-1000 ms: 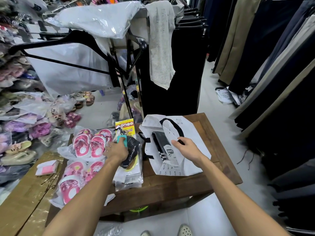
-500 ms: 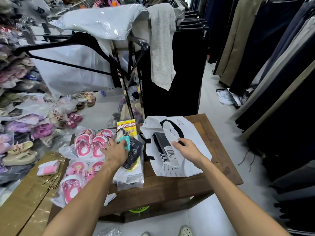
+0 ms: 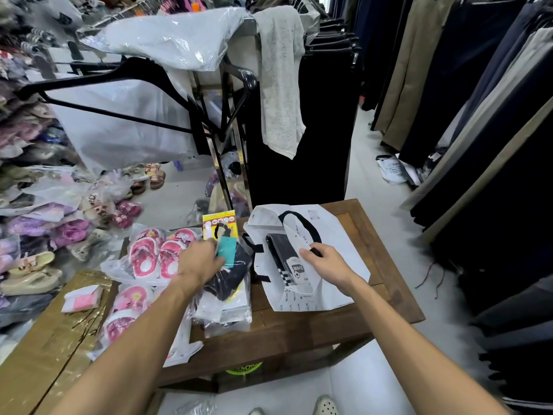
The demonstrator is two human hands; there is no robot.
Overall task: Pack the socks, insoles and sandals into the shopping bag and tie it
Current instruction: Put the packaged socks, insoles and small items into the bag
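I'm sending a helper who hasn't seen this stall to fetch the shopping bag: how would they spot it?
Start at the brown wooden table in the aisle between the clothes racks. On its right half lies the white shopping bag, mouth held open by the right hand, with a black striped sock pack inside. Unlike the clear plastic packets of pink sandals to its left, it is opaque white with black loop handles.

Even, diffuse indoor light from overhead; shadows soft and faint. Glare patches on the clear plastic wrap [image 3: 176, 40] draped over the rack. Dark hanging trousers [image 3: 493, 121] at right lose detail in near-black. Wide-angle bending is strong at the edges. Left hand [image 3: 199, 262] slightly motion-blurred; the far left shoe piles are soft.
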